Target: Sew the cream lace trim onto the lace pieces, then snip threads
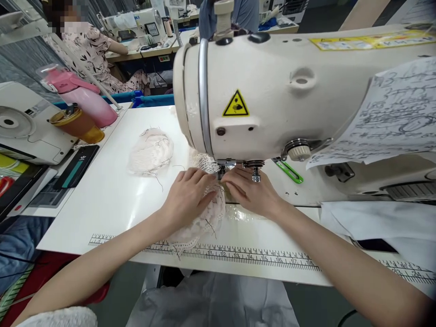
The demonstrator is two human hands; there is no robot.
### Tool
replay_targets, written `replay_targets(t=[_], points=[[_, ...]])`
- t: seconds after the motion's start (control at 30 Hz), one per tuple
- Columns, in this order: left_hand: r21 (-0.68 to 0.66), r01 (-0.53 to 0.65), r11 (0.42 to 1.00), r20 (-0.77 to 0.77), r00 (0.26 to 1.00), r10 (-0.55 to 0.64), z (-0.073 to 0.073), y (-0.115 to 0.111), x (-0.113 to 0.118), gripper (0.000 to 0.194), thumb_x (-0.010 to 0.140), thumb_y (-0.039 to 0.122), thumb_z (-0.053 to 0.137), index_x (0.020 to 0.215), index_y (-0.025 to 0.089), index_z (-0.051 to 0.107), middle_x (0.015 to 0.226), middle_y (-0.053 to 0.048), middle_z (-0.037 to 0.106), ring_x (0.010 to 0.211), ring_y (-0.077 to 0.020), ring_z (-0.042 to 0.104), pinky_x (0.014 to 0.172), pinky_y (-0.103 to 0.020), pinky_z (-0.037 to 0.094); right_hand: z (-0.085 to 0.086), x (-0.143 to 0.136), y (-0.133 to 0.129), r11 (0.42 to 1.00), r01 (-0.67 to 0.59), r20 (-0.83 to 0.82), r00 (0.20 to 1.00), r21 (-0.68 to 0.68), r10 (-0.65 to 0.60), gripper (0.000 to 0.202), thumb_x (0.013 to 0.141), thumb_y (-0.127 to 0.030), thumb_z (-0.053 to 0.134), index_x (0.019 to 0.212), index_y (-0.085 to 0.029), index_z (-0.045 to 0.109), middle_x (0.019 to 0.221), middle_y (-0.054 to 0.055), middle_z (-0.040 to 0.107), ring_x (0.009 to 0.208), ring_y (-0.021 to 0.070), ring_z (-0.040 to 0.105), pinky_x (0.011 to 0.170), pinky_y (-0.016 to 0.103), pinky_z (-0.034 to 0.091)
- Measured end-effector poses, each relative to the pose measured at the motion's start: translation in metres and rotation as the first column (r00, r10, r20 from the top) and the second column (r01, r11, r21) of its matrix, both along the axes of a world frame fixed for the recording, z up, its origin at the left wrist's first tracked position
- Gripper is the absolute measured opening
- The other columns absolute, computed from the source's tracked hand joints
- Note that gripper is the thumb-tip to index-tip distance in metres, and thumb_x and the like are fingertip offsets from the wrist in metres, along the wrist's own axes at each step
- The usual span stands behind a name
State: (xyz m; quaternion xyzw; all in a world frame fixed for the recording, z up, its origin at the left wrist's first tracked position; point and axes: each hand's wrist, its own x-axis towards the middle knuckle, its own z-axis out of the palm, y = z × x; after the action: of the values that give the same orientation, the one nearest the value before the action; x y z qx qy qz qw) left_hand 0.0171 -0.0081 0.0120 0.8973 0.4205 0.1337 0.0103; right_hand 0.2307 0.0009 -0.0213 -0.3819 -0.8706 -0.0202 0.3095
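Note:
Pale lace fabric [200,227] lies on the white table, running up to the presser foot [221,171] of the sewing machine [259,91]. My left hand [189,195] rests flat on this lace, fingers stretched toward the needle area. Just right of the presser foot, my right hand [252,188] is bent with its fingertips close together beside the lace edge. What those fingertips pinch, if anything, is hidden. Behind the foot more lace [204,161] shows. To the left sits a small pile of lace pieces [151,152] with loose dark threads.
Beneath the machine arm lies a green-handled cutter [289,171]. A printed ruler strip [238,256] follows the table's front edge. White cloth [368,220] lies at right. A pink bottle [81,97] and an amber cup [78,125] stand left. A person [88,54] sits beyond.

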Motion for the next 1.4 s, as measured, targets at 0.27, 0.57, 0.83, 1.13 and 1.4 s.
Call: replay_targets(t=[0.27,0.57,0.83,1.13,1.4], points=[[-0.413,-0.039,0.910,0.215,0.967,0.139,0.013,0.008,0.009,0.009,0.096,0.025,0.048,0.091,0.019,0.053,0.085,0.000,0.064,0.068,-0.0132,0.056,0.058,-0.025,0.041,0.015,-0.006,-0.009,0.929,-0.070,-0.071,0.996,-0.363,0.048,0.028,0.089,-0.042,0.052,0.108,-0.021,0.050,0.089,0.002,0.070,0.066,0.0158,0.059,0.072,0.032,0.037],[-0.413,-0.195,0.890,0.126,0.955,0.268,0.023,0.018,0.006,0.012,0.092,0.027,0.054,0.085,0.018,0.057,0.059,0.004,0.056,0.048,-0.0087,0.047,0.045,-0.022,0.027,0.000,-0.001,-0.003,0.998,-0.040,-0.022,0.999,-0.049,0.039,0.024,0.077,-0.004,0.042,0.081,-0.021,0.058,0.085,-0.002,0.067,0.076,0.0135,0.056,0.073,0.030,0.035],[-0.344,-0.154,0.926,0.059,0.981,0.184,0.013,0.033,0.008,0.014,0.091,0.026,0.055,0.083,0.018,0.062,0.060,0.003,0.060,0.047,-0.0108,0.051,0.044,-0.022,0.032,0.004,0.004,-0.006,0.985,-0.100,0.063,0.994,0.143,0.092,0.031,0.083,-0.003,0.045,0.087,-0.022,0.069,0.090,-0.004,0.073,0.081,0.0136,0.060,0.072,0.032,0.035],[0.225,0.183,0.957,-0.070,0.983,-0.171,-0.001,0.002,0.009,0.024,0.096,0.017,0.049,0.113,0.009,0.062,0.115,-0.012,0.068,0.106,-0.0247,0.064,0.083,-0.037,0.055,0.002,0.008,-0.007,0.986,0.005,0.180,0.983,0.165,-0.035,0.031,0.084,-0.005,0.045,0.086,-0.023,0.071,0.095,-0.004,0.074,0.065,0.0110,0.056,0.063,0.034,0.031],[0.203,0.196,0.959,-0.088,0.979,-0.182,-0.015,0.014,0.004,0.032,0.099,0.023,0.043,0.122,0.008,0.059,0.129,-0.012,0.061,0.118,-0.0245,0.060,0.097,-0.039,0.052,0.002,0.008,-0.004,0.993,0.068,0.204,0.975,0.098,-0.087,0.030,0.083,-0.010,0.049,0.096,-0.026,0.070,0.107,-0.006,0.073,0.070,0.0142,0.061,0.054,0.033,0.034]])
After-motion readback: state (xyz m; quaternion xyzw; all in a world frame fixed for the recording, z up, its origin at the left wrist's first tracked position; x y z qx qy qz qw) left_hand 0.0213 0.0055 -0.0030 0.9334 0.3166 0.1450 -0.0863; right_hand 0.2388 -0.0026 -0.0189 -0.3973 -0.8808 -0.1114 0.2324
